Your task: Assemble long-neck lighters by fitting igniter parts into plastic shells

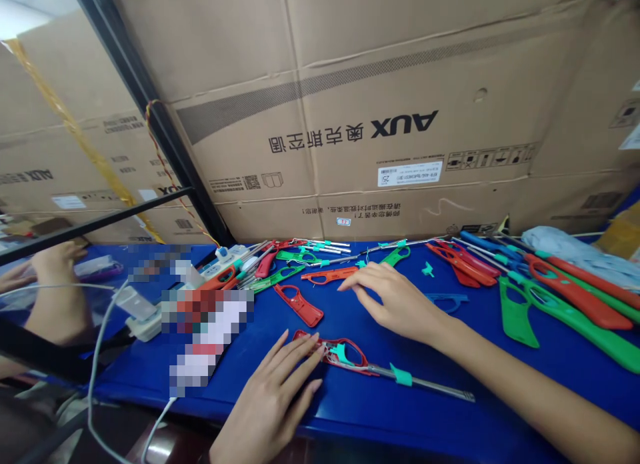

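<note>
Head view over a blue tabletop (pixel 400 407) strewn with plastic-handled shaft tools; clock bearings taken from the table's middle, 12 being away from the person. Left hand (pixel 267 401) lies near 6 o'clock, palm down, fingers (pixel 300 361) straight and close together, tips resting on the loop of a red-handled shaft tool (pixel 345 357). That tool lies flat, its teal collar and steel shaft running toward 4 o'clock. The fingers do not curl around it: grip open, resting contact only. Right hand (pixel 395 301) sits nearer the middle, forearm entering from 4 o'clock, wrist raised, palm down, fingers (pixel 370 291) spread and gently arched, holding nothing. Cannot tell whether its fingertips touch the table. Its index fingertip is just beside an orange-red handle (pixel 330 275), with a loose red handle (pixel 299 305) between the two hands. A small teal part (pixel 427 269) and a blue handle (pixel 447 301) lie near the right hand's knuckles. Large green handles (pixel 565 321) and red handles (pixel 575 297) are heaped at 3 o'clock, steel rods with teal fittings (pixel 325 246) at 12. A white power strip (pixel 143 324) and its white cable (pixel 100 357) are at 9, beside a pixelated patch (pixel 207 337). Cardboard AUX cartons (pixel 310 117) stand behind the table.
</note>
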The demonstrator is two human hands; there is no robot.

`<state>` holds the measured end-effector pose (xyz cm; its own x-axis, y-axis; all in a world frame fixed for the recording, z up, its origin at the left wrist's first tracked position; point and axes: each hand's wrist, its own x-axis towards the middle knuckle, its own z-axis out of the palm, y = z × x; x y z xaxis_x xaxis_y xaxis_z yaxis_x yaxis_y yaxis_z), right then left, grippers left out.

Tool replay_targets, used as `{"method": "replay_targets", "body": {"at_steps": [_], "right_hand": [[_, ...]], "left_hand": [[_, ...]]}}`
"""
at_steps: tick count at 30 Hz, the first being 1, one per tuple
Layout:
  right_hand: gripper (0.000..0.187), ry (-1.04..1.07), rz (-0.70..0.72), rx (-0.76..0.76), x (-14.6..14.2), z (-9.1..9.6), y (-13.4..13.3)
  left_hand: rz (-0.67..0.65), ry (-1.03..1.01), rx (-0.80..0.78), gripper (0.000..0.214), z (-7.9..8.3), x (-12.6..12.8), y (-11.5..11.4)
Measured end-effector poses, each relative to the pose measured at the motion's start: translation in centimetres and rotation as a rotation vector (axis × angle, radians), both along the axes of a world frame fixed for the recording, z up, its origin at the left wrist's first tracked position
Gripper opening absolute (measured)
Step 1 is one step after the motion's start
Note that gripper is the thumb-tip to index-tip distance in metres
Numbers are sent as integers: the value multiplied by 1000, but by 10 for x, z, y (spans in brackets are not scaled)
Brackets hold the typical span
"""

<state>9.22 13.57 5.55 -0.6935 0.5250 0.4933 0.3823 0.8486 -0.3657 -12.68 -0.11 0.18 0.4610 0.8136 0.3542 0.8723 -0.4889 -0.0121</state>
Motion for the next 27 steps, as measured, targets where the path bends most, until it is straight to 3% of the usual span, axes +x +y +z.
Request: {"method": "replay_targets", "body": {"at_steps": [8, 16, 21, 27], "right_hand": [[23, 35, -87, -16, 38, -13, -4], [18, -246, 39, -225, 55, -30, -36], [24, -345, 68, -156, 54, -44, -40], [22, -415, 73, -23, 45, -49, -42]], "left_hand": [[-60, 83, -152, 64, 8, 28, 2], [-16, 138, -89, 65, -5, 33, 3], [-2, 155, -82, 63, -6, 35, 3], [5, 158, -97, 64, -6, 34, 5]]}}
